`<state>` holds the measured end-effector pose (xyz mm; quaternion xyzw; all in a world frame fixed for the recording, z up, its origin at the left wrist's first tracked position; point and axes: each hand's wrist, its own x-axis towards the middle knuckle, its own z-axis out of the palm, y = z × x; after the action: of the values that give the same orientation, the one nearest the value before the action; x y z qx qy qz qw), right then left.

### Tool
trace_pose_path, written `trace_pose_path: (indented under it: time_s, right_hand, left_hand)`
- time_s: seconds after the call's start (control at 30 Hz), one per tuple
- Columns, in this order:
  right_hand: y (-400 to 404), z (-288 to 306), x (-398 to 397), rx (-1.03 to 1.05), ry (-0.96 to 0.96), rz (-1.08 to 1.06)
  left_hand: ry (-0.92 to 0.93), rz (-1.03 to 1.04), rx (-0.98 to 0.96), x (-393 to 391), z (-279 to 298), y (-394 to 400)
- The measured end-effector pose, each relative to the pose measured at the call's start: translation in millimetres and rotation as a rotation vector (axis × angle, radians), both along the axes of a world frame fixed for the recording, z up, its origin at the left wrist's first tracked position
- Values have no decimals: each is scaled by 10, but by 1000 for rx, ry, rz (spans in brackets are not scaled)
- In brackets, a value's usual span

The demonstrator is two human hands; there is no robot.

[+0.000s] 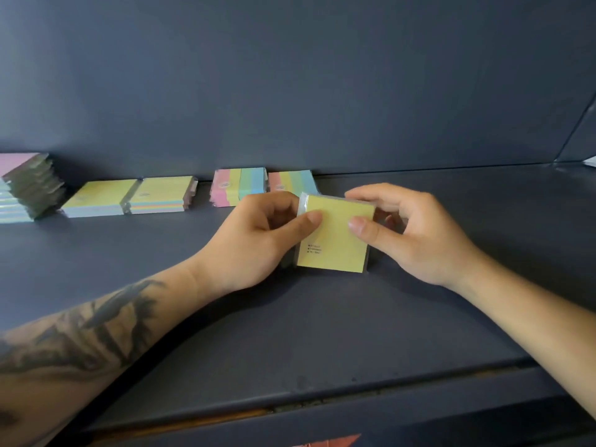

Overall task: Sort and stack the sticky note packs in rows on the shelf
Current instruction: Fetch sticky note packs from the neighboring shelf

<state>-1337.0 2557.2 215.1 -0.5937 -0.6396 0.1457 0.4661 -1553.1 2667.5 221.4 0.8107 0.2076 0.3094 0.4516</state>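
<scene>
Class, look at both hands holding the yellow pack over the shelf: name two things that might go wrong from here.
1. The left hand and right hand hold the yellow pack mostly by thumbs and fingertips; its glossy wrap may let it slip.
2. The tall stack at far left leans unevenly, so a nudge might topple it.

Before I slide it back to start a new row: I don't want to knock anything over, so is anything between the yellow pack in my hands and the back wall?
Yes. Directly behind the yellow pack, held by the left hand and right hand, a striped pack lies against the back wall. To its right the shelf is bare.
</scene>
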Motion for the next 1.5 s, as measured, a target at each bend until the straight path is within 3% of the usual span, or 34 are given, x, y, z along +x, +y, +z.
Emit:
trace_pose_path:
  time_s: [0.23,0.33,0.47,0.7,0.9,1.03,1.27,1.5]
  right_hand:
    - [-119,62,-150,196,-562,-64]
    - [-77,63,-220,272,-682,-86]
    - [-16,115,-320,298,-701,-42]
    - [483,303,-774,104,-707,64]
    - [1218,367,-1431,51,-731,147]
    - [1716,402,-1861,18,-789,155]
    - [2398,392,-2347,-43,-870,127]
    - [2592,322,-2477,-30,-874,113]
  left_hand:
    - [-32,104,-90,-10,26,-18]
    - [-64,78,-175,-64,68,-18]
    - [63,81,-29,-250,179,-16]
    - [560,291,666,-1186,267,267]
    - [809,519,657,-2093,149,477]
    - [947,550,593,-2445,75,573]
    - [862,553,507,-2531,-46,649]
    - [826,568,508,-2557,-83,692]
